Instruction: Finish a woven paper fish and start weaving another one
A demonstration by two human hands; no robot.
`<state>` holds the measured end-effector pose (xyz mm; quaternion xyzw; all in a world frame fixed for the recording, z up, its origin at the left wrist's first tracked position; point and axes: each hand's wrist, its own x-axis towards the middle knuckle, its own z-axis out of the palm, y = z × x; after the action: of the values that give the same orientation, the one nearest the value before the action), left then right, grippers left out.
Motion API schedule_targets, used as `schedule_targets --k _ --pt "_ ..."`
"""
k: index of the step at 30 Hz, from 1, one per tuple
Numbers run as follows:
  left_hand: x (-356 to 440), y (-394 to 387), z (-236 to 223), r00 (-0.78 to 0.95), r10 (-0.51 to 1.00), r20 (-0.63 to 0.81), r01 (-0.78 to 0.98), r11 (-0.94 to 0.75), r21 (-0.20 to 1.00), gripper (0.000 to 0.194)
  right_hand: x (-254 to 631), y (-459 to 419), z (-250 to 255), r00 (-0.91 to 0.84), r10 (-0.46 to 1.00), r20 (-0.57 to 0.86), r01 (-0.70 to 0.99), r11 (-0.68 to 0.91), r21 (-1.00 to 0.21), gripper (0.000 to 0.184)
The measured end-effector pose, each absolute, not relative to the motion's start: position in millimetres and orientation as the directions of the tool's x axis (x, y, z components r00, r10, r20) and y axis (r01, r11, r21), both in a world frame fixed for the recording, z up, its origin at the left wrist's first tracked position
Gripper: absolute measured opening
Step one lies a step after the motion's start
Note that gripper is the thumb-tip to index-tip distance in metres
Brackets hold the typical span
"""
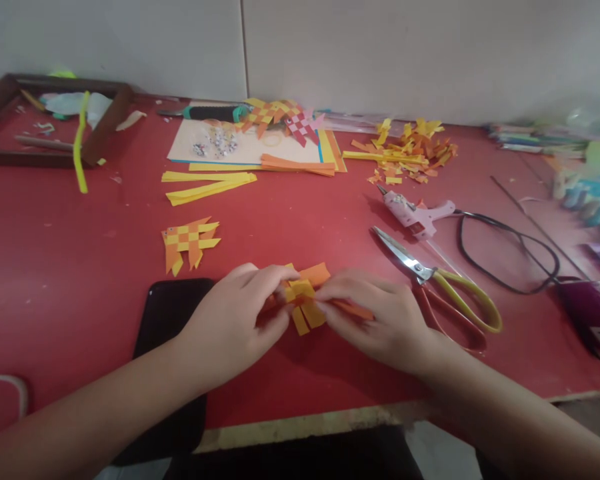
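Between my two hands is a small weave of yellow and orange paper strips, held just over the red table. My left hand pinches its left side with thumb and fingers. From the right, my right hand pinches the weave's other edge, and an orange strip end shows under its fingers. The fingertips cover part of the weave. A finished-looking woven paper fish in yellow and orange lies beyond my left hand. Scissors with one yellow and one red handle lie partly open by my right hand.
A black phone-like slab lies under my left forearm. Farther back are yellow strips, a pile of paper scraps, a pink glue gun with a black cord, and a wooden frame. A purple box stands at right.
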<state>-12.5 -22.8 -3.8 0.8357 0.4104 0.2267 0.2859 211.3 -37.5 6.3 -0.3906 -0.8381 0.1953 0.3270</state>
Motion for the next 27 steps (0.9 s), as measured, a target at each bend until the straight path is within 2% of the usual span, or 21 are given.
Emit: schedule_targets --k 3,5,9,12,16,18,20,23,25,27 --pt "-13 -21 -3 0.605 0.779 0.167 0.598 -0.583 0.551 0.019 212 -37 5 -0.389 0.846 0.365 0.61 0.533 -0.586 0.011" --pt "-13 -21 -2 0.641 0.747 0.178 0.613 -0.637 0.467 0.022 212 -35 5 -0.323 0.888 0.329 0.647 0.46 -0.608 0.009" --pt "-12 -26 -3 0.706 0.666 0.241 0.622 -0.746 0.237 0.041 214 -33 7 -0.181 0.947 0.267 0.684 0.316 -0.658 0.006" --pt "-11 -29 -6 0.717 0.649 0.255 0.626 -0.76 0.176 0.056 214 -31 6 -0.152 0.95 0.272 0.69 0.299 -0.66 0.006" --pt "-10 -28 -7 0.7 0.665 0.26 0.628 -0.747 0.218 0.068 213 -32 5 -0.151 0.954 0.258 0.671 0.291 -0.682 0.004" --pt "-11 -27 -4 0.67 0.675 0.31 0.608 -0.738 0.293 0.067 211 -33 6 -0.15 0.96 0.237 0.635 0.277 -0.721 0.002" --pt "-12 -26 0 0.616 0.715 0.329 0.578 -0.695 0.428 0.057 209 -34 7 -0.156 0.966 0.206 0.576 0.258 -0.775 0.004" --pt "-12 -26 3 0.519 0.816 0.255 0.538 -0.543 0.645 0.031 208 -35 8 -0.162 0.973 0.163 0.504 0.224 -0.834 0.008" --pt "-10 -25 3 0.456 0.868 0.198 0.528 -0.443 0.725 0.023 208 -33 5 -0.155 0.977 0.144 0.475 0.202 -0.856 0.01" --pt "-8 -23 1 0.426 0.89 0.161 0.526 -0.389 0.756 0.018 208 -30 2 -0.125 0.984 0.123 0.441 0.166 -0.882 0.016"
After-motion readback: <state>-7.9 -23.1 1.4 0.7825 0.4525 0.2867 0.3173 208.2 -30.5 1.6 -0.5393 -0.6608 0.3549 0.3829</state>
